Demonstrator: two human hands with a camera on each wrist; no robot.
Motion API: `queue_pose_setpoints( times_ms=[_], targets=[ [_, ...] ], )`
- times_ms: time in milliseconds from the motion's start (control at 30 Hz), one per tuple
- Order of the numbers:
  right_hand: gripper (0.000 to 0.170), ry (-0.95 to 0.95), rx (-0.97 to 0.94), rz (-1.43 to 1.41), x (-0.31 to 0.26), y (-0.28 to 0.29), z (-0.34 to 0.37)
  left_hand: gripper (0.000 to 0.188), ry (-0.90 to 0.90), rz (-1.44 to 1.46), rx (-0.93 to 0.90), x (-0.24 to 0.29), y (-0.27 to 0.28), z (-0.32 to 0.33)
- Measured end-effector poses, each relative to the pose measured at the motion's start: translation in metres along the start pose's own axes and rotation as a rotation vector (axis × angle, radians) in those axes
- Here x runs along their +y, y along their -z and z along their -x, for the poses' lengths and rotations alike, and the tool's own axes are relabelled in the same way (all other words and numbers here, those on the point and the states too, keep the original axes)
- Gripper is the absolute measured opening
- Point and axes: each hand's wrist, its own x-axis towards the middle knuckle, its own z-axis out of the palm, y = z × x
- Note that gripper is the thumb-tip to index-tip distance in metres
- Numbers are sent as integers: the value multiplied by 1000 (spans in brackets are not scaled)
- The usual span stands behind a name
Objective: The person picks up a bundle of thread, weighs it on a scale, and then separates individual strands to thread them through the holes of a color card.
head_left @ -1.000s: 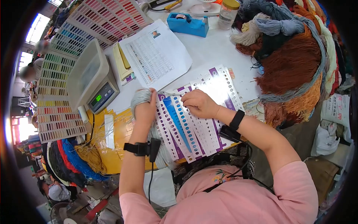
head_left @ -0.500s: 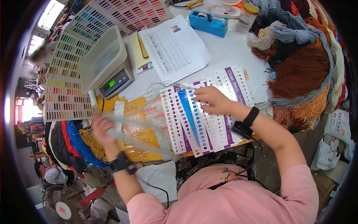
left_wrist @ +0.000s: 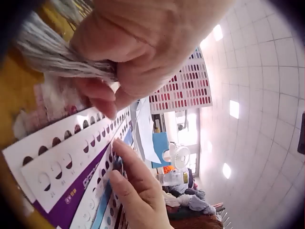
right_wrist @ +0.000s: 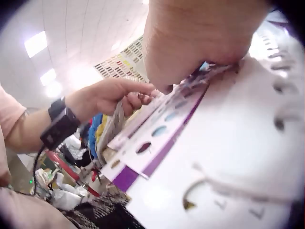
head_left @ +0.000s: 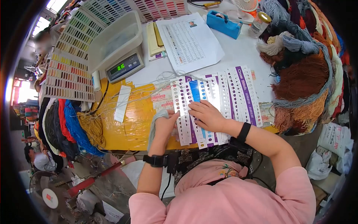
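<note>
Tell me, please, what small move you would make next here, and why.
I would probably ease the grey yarn toward the nearest holes of the punched cards: the left grip holds it at their left edge, while the right grip rests on them, seemingly steadying them.

Head view: bright, fairly even; windows (head_left: 41,26) at upper left blown out. Fisheye bending, frame edges black. Scale display (head_left: 120,67) glows green. Left wrist: ceiling lights (left_wrist: 234,109) flare at right; corners dark. Right wrist: hazy, upper left washed out; punched cards (right_wrist: 248,138) overexposed, soft at lower right.
</note>
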Motion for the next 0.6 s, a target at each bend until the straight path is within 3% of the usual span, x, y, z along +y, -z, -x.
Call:
queue_pose_setpoints(
  times_ms=[33, 267, 467, 600],
  targets=[
    [37, -3, 5, 0, 0, -2, 1, 15, -26, -104, 5, -5, -2, -6],
    [37, -54, 11, -28, 5, 1, -2, 16, 47, 53, -61, -3, -12, 9],
    [34, -28, 48, 22, 11, -3, -6, 20, -9, -84, -14, -7, -12, 9],
    [33, -24, 84, -41, 15, -4, -3, 19, 75, 4, -81, 1, -5, 11]
  ],
)
